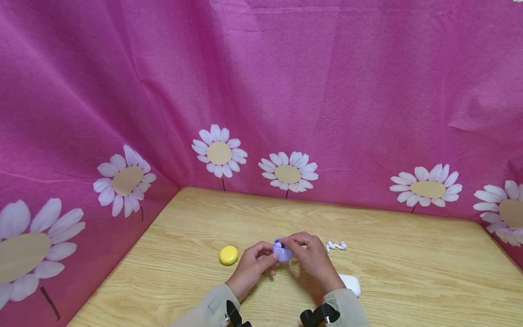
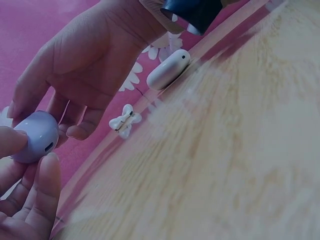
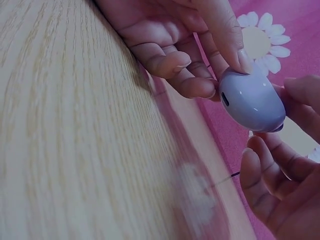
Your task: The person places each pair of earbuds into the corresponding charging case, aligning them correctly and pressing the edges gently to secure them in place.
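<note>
A small glossy light-purple earbud case (image 1: 283,254) is raised above the wooden table with its lid up. My left hand (image 1: 255,265) holds it, thumb on one face. In the left wrist view the case (image 2: 40,135) shows a dark port slot near its end. My right hand (image 1: 312,259) has its curled fingertips at the case's opening, touching its rim or something inside. Small dark and pale parts show in the opening, but what lies between the right fingertips is hidden. In the right wrist view, the right hand (image 3: 290,195) reaches the case from the right.
A round yellow case (image 1: 229,255) lies left of the left hand. Two white earbuds (image 1: 336,246) lie behind and right of the right hand. A white earbud case (image 1: 350,285) sits beside the right wrist. Pink flowered cloth (image 1: 359,109) hangs along the table's back and sides.
</note>
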`<action>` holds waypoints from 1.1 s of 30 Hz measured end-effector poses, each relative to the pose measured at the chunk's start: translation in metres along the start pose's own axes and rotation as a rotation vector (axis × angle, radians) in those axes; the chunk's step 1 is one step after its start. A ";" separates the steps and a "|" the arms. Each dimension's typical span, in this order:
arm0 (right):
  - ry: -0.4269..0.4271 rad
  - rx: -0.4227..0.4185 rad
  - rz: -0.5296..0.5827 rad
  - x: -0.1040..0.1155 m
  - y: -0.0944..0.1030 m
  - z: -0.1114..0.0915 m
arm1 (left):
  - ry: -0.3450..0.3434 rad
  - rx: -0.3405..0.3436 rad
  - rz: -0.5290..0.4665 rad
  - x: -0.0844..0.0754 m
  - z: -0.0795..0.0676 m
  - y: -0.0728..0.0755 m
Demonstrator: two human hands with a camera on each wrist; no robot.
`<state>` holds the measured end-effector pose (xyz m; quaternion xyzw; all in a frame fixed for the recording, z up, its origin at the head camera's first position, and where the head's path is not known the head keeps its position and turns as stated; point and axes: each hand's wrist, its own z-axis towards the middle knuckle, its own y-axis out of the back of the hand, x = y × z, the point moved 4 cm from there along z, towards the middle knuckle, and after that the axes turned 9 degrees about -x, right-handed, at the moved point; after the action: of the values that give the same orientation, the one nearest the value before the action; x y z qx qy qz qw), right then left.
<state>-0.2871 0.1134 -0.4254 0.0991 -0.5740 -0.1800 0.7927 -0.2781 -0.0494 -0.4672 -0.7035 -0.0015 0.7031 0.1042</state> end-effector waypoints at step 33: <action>-0.447 -0.195 0.368 -0.024 0.000 -0.022 | -0.009 -0.020 0.014 0.003 0.002 0.000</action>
<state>-0.2727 0.1218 -0.4533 -0.1253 -0.7225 -0.1049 0.6718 -0.2799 -0.0488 -0.4701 -0.7012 -0.0039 0.7069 0.0921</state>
